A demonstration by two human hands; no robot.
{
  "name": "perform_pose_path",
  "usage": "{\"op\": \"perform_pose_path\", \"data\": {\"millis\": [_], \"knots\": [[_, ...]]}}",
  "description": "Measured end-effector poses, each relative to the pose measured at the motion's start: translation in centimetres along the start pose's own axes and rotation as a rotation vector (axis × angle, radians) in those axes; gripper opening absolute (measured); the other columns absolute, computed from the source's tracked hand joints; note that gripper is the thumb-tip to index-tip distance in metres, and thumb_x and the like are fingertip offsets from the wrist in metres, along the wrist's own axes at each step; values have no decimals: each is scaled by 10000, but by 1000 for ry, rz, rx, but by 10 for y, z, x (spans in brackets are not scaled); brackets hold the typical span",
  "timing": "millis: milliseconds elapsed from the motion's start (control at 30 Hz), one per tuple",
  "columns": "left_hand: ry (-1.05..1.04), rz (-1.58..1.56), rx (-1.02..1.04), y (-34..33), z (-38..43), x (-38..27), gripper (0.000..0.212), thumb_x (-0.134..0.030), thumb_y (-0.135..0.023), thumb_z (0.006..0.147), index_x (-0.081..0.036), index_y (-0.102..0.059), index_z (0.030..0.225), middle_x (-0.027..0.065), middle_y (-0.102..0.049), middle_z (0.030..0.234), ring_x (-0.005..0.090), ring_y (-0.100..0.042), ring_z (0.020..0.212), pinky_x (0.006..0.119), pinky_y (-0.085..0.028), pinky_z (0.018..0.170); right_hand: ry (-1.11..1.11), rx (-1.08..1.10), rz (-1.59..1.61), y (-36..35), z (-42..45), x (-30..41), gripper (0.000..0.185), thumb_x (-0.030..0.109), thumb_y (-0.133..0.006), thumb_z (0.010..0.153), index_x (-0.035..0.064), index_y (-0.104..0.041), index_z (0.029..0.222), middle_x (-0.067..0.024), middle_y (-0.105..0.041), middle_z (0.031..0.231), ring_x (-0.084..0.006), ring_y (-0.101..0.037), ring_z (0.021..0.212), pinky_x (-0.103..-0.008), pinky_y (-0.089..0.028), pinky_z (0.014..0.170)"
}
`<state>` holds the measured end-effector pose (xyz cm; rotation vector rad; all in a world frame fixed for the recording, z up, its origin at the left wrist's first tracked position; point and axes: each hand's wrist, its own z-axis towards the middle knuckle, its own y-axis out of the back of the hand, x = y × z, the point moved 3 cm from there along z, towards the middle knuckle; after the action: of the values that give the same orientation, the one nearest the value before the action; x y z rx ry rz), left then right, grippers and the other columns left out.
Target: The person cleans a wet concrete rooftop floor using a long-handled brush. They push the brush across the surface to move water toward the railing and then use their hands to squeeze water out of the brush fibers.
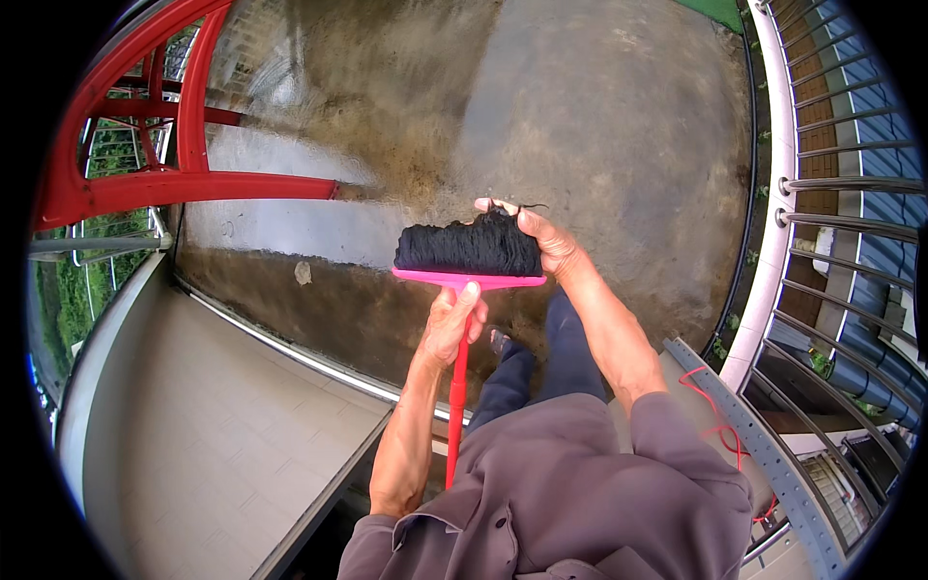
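Observation:
A broom with a pink head, dense black bristles and a red pole is held upside down in front of my body, bristles away from me. My left hand is closed round the top of the pole, just below the pink head, with its thumb against the head. At the bristles' right end is my right hand, its thumb and fingers on the bristle tips, where a dark strand sticks out. Part of its fingers is hidden behind the bristles.
Wet concrete floor lies below. A red metal frame stands at the left, above a low wall. Metal railings run along the right, near a perforated metal angle bar and a red cord.

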<state>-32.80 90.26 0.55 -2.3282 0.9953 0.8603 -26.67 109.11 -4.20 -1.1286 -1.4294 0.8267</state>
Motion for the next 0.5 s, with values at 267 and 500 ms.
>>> {"op": "perform_pose_path", "data": {"millis": [267,500], "knots": [[-147,2,-22,11,-19,7,472,-398,-639,888,-48,-481,1163,75,-623,956,127,-587,734,251,-480,589,-137,-25,-372,-48,8,2,592,99,-704,662,14,-526,1220,-83,-591,1142,-171,-574,1039,-301,-448,951],[-331,-675,179,44,-41,-34,931,-477,-746,750,-13,-298,1420,162,-387,1432,320,-383,1320,522,-297,1092,-186,0,-472,-56,4,-11,532,120,-700,626,12,-580,1133,-63,-626,1035,-156,-601,949,-286,-474,887]]}}
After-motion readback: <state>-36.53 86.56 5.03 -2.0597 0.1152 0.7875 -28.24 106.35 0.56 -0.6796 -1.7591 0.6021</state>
